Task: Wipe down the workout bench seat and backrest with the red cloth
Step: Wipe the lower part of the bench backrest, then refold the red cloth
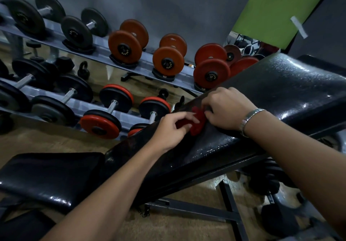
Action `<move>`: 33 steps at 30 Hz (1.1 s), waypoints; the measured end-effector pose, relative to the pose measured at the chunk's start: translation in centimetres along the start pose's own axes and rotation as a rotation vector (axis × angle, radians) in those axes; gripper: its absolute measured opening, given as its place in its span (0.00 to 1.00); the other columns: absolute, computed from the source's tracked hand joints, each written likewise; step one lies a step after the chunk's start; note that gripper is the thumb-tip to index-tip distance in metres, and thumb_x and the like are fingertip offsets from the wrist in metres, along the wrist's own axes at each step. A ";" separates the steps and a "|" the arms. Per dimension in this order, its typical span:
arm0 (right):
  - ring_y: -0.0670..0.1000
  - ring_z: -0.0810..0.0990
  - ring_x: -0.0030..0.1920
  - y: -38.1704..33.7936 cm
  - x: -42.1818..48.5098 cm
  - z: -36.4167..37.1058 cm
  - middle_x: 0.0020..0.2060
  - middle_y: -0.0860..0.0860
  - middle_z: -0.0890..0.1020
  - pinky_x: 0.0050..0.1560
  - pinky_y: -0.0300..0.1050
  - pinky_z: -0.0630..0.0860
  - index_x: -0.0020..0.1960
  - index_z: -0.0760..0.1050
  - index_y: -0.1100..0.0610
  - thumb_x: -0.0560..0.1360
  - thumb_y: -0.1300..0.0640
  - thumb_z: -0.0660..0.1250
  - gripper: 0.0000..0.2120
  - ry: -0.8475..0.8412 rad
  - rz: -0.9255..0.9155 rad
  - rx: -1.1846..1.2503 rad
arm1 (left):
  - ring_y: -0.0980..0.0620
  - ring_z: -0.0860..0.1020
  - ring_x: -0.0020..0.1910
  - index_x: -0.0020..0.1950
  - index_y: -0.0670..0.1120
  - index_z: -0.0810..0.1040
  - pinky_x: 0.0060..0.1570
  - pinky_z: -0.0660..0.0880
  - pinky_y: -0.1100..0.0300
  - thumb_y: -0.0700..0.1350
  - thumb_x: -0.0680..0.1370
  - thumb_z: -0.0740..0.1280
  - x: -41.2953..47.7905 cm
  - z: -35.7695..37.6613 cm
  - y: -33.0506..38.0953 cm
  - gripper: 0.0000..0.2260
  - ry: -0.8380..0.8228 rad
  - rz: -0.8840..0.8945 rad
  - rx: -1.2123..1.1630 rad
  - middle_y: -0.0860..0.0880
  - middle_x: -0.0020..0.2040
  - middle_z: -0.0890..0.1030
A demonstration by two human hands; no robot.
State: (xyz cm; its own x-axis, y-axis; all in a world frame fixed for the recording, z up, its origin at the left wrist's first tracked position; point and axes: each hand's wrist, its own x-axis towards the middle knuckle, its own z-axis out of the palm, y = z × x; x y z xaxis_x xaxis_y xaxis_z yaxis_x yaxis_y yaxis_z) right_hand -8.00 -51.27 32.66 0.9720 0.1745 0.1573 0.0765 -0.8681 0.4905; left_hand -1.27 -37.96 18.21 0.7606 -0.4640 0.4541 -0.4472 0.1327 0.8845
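1. Printed on dumbbell point(125, 47) hubs: "ENSAYO".
2. Small, red, crumpled cloth point(197, 123) on the glossy black backrest point(280, 91) surface, near its far edge.
3. Pinched from both sides by the hands: left hand point(173, 130), right hand point(229, 109), fingers curled.

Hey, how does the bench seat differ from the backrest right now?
The backrest is the longer pad and slopes upward to the right; the seat is shorter and sits lower. The red cloth lies on the backrest, gripped by the left hand and the right hand; neither hand touches the seat. Both pads are black, glossy padding.
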 end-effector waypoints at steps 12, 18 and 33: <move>0.55 0.79 0.50 -1.9 -2.6 -0.2 0.45 0.48 0.83 0.51 0.53 0.74 0.49 0.81 0.50 0.74 0.51 0.61 0.11 0.118 0.041 0.218 | 0.66 0.77 0.55 0.54 0.57 0.78 0.53 0.70 0.74 0.50 0.71 0.75 -4.3 -2.2 1.2 0.14 -0.066 -0.005 0.343 0.60 0.54 0.82; 0.48 0.78 0.47 -6.6 -4.0 1.3 0.39 0.42 0.79 0.52 0.47 0.77 0.52 0.83 0.51 0.74 0.56 0.66 0.10 0.292 0.174 0.678 | 0.60 0.74 0.31 0.42 0.50 0.78 0.33 0.69 0.61 0.44 0.79 0.64 -6.0 -3.1 1.4 0.06 0.195 -0.120 0.173 0.56 0.33 0.78; 0.51 0.80 0.49 -11.7 -4.6 2.6 0.48 0.48 0.82 0.52 0.47 0.77 0.63 0.71 0.46 0.67 0.56 0.68 0.25 -0.008 0.193 0.948 | 0.49 0.68 0.35 0.31 0.51 0.73 0.37 0.66 0.54 0.39 0.77 0.61 -5.4 -2.8 1.2 0.15 0.598 -0.508 -0.322 0.49 0.31 0.70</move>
State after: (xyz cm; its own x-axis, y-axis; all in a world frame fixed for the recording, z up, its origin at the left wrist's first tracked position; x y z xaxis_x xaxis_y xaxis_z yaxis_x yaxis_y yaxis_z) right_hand -12.81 -43.12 23.90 0.9879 -0.0103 0.1549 0.0596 -0.8964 -0.4392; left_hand -4.63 -32.85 17.09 0.9943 -0.0053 -0.1066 0.1028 0.3183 0.9424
